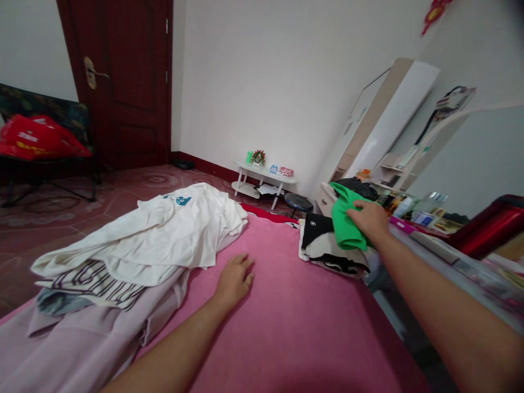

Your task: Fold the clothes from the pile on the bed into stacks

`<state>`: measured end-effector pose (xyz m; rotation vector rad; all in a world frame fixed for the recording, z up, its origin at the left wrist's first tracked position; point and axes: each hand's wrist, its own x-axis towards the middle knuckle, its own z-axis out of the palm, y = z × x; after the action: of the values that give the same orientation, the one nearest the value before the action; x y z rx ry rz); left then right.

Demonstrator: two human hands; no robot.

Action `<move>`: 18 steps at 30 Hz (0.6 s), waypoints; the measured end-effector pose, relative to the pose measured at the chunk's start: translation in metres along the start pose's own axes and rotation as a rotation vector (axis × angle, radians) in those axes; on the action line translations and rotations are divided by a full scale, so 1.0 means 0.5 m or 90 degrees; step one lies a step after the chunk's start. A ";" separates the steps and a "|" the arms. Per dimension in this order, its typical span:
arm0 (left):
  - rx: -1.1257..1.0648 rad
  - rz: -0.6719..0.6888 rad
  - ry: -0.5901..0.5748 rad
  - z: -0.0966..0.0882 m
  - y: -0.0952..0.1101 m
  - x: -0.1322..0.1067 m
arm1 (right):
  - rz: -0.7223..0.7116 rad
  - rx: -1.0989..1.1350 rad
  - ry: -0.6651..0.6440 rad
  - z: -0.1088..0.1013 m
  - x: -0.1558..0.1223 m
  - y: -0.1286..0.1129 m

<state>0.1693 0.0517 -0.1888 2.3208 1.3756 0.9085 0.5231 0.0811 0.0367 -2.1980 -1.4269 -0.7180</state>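
My right hand (370,219) reaches out to the right and is closed on a folded green garment (346,221). The garment lies on top of a small stack of folded black and white clothes (327,245) at the bed's far right corner. My left hand (234,278) rests palm down on the pink bed cover (286,316), fingers loosely spread and holding nothing. Just left of it lies a loose pile of clothes, with a white shirt (172,232) on top and a striped garment (92,281) under it.
A cluttered counter (434,229) with small items runs along the right of the bed. A low white table (264,177) and a round stool (298,202) stand by the far wall. A dark red door (123,82) and a bench with a red bag (36,139) are at the left.
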 end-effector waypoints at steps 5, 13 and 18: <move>-0.006 -0.009 0.010 0.003 0.001 0.004 | 0.071 0.005 -0.209 0.128 -0.023 0.047; -0.014 -0.008 0.009 0.002 0.003 0.008 | 0.186 -0.023 -0.118 0.169 -0.028 0.125; -0.006 -0.001 0.006 0.003 0.003 0.008 | 0.144 -0.028 -0.143 0.172 -0.025 0.165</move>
<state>0.1727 0.0546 -0.1877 2.3104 1.3740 0.9248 0.6116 0.0920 -0.0434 -2.4881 -1.2440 -0.4399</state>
